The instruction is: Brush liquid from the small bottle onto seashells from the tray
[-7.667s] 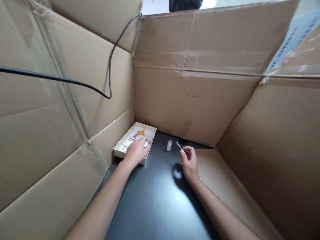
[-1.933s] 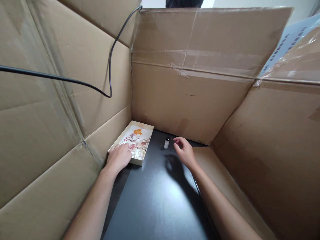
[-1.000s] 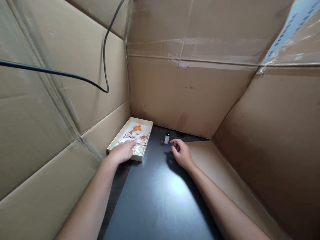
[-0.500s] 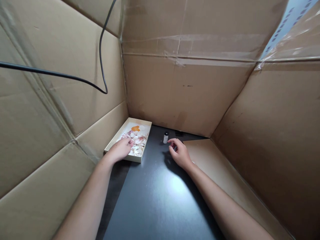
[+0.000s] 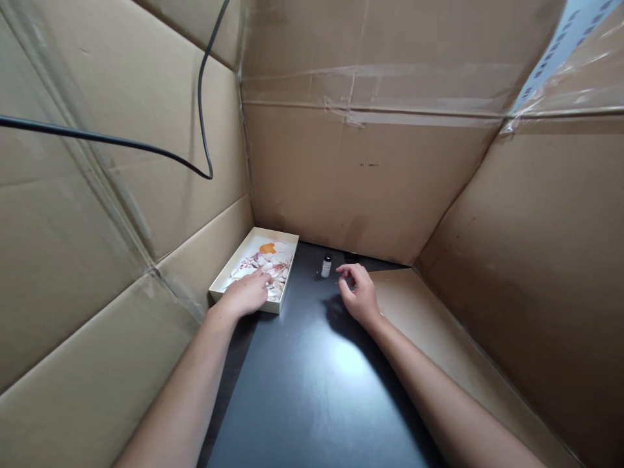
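Observation:
A shallow cream box (image 5: 254,228) at the back left holds several pale seashells (image 5: 280,270), with an orange shell (image 5: 267,248) at its far end. Over the near part of this box is my left hand (image 5: 247,292), its fingertips bent together down among the shells; whatever they pinch is hidden. My right hand (image 5: 361,296) hovers above the dark tabletop, fingers loosely curled, thumb and forefinger apart with nothing between them. Just left of its fingertips stands a small white vial (image 5: 326,267) with a black cap, upright and untouched.
Cardboard walls (image 5: 331,169) enclose the table (image 5: 302,390) at the back and both sides. A flat cardboard piece (image 5: 419,318) lies along the right. A black cable (image 5: 146,148) hangs across the left wall.
My left hand has shifted right within the box, toward its near right corner. My right hand has drawn slightly away from the vial. The view has turned a little.

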The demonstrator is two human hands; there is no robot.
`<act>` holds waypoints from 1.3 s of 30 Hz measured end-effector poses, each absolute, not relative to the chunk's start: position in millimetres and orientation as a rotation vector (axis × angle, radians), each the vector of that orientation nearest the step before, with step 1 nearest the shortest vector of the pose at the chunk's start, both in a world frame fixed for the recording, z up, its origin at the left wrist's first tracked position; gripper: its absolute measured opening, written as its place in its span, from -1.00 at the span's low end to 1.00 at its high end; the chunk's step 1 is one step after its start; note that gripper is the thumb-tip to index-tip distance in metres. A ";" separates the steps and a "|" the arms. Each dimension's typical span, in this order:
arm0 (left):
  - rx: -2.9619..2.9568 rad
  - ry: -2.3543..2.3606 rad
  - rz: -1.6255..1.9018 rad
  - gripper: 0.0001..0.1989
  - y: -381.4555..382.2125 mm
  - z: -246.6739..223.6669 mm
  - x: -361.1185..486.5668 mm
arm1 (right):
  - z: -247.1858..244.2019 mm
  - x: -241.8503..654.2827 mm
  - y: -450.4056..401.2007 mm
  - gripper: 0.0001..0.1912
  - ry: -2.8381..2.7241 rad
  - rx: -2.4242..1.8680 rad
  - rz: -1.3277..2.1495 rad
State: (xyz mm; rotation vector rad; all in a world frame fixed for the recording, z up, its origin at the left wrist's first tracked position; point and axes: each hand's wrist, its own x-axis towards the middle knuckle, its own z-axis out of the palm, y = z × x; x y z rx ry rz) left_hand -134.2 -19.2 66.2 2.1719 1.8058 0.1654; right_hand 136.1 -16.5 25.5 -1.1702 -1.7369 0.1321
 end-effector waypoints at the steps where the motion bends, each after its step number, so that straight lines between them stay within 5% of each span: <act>1: 2.181 1.793 0.146 -0.59 -19.6 66.7 -133.0 | 25.8 136.2 -16.4 -0.81 -1.729 -1.167 0.115; 7: 2.151 1.783 0.089 -0.54 -23.9 73.3 -127.0 | 44.1 134.6 -21.9 -0.85 -1.592 -1.053 0.047; 17: 2.134 1.844 0.096 -0.79 -22.5 68.4 -125.5 | 153.3 138.8 -72.9 -0.92 -1.223 -0.522 -0.255; 22: 2.150 1.886 0.337 -0.76 -18.4 67.6 -124.8 | 110.1 137.6 -23.5 -0.90 -1.675 -0.977 0.088; 28: 2.094 1.826 0.719 -0.75 -9.4 68.0 -135.3 | 50.4 128.9 38.0 -0.72 -1.942 -1.416 0.081; 39: 1.963 1.928 0.675 -0.81 -14.0 76.7 -142.0 | 69.1 128.6 44.8 -0.80 -1.966 -1.466 0.030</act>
